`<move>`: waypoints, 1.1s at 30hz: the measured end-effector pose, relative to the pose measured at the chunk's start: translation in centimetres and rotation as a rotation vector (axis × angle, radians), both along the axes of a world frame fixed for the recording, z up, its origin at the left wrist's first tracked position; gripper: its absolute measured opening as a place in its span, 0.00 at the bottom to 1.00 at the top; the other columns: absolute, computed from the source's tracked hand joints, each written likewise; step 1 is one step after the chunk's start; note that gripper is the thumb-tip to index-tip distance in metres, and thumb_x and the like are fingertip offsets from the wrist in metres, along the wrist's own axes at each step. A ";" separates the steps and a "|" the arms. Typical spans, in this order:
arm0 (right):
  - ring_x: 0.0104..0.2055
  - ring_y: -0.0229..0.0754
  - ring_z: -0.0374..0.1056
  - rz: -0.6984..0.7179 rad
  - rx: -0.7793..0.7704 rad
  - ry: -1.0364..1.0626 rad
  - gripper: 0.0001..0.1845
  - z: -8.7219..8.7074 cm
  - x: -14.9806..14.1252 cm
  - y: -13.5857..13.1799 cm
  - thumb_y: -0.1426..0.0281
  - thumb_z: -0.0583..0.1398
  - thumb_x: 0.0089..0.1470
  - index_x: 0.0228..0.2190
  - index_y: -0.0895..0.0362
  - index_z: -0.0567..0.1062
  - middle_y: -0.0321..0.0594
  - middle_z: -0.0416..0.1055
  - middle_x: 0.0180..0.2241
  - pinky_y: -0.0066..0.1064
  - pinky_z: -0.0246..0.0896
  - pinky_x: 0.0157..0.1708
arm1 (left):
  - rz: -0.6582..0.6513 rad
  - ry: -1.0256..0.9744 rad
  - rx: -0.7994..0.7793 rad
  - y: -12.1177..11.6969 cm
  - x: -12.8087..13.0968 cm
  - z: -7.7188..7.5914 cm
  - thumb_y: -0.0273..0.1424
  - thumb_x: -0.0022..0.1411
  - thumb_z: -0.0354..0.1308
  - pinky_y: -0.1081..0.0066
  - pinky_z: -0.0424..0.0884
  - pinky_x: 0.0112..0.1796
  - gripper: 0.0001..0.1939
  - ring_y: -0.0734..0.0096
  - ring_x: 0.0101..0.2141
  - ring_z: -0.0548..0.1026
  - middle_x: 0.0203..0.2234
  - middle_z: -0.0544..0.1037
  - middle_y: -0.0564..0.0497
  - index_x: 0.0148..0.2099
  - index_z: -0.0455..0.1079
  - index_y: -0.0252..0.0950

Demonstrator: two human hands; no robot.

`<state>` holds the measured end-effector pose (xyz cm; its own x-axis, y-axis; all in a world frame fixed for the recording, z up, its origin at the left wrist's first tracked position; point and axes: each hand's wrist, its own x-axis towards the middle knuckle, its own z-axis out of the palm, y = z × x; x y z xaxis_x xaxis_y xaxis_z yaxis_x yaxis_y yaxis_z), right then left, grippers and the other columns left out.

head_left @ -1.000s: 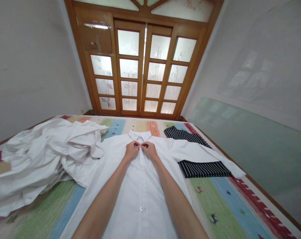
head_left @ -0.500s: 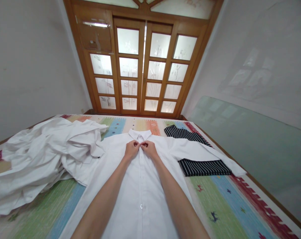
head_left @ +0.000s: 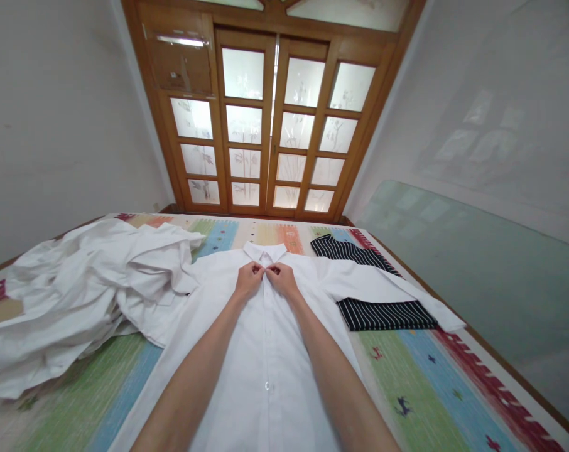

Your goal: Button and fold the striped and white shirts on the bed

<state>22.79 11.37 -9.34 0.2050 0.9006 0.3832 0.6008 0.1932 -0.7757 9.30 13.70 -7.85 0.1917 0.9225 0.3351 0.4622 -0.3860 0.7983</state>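
Observation:
A white collared shirt (head_left: 247, 376) lies flat, front side up, with its collar pointing away from me and its right-hand sleeve stretched out. Just below the collar, my left hand (head_left: 250, 279) pinches the front placket. Beside it my right hand (head_left: 281, 278) pinches the same strip, and the fingertips of both hands almost meet. Whatever button sits between the fingers is hidden. Farther down the placket a small button (head_left: 267, 386) shows.
On the left is a heap of crumpled white cloth (head_left: 91, 282). A folded black-and-white striped garment (head_left: 388, 315) lies partly under the sleeve. All rest on a multicoloured patterned cover (head_left: 397, 376). Wooden doors (head_left: 270, 125) with glass panes stand beyond; walls rise at both sides.
Both hands stay at the placket below the collar, with only a slight shift of the fingers. The view has tilted very slightly.

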 end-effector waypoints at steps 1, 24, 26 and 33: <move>0.29 0.39 0.69 -0.008 -0.005 -0.004 0.07 0.0 0.0 0.0 0.72 0.59 0.49 0.25 0.58 0.78 0.39 0.76 0.26 0.28 0.62 0.32 | -0.003 0.006 0.005 0.0 0.0 0.0 0.29 0.56 0.56 0.73 0.66 0.31 0.06 0.70 0.27 0.74 0.24 0.79 0.50 0.29 0.73 0.34; 0.32 0.39 0.67 -0.009 -0.062 -0.116 0.07 -0.1 0.1 0.4 0.75 0.57 0.51 0.26 0.58 0.75 0.40 0.75 0.29 0.28 0.59 0.35 | 0.085 0.390 0.084 -0.7 0.0 -0.3 0.30 0.61 0.55 0.59 0.62 0.46 0.06 0.54 0.47 0.67 0.43 0.71 0.42 0.35 0.73 0.36; 0.31 0.39 0.68 0.010 -0.052 -0.112 0.06 -0.1 0.1 0.4 0.75 0.58 0.49 0.25 0.58 0.76 0.39 0.75 0.28 0.28 0.60 0.35 | 0.087 0.388 0.079 -0.6 0.1 -0.3 0.30 0.61 0.56 0.59 0.62 0.46 0.06 0.55 0.47 0.67 0.42 0.72 0.43 0.34 0.73 0.36; 0.29 0.39 0.69 0.033 -0.049 -0.093 0.08 0.0 0.4 0.3 0.78 0.59 0.44 0.25 0.57 0.79 0.38 0.76 0.27 0.28 0.62 0.35 | 0.063 0.380 0.058 -0.3 0.1 -0.4 0.29 0.60 0.56 0.59 0.62 0.46 0.05 0.54 0.47 0.68 0.42 0.74 0.44 0.35 0.74 0.36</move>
<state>23.19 11.63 -9.33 0.1406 0.9244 0.3547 0.6643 0.1776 -0.7261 9.39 13.38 -8.23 0.2555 0.9180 0.3032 0.7453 -0.3868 0.5430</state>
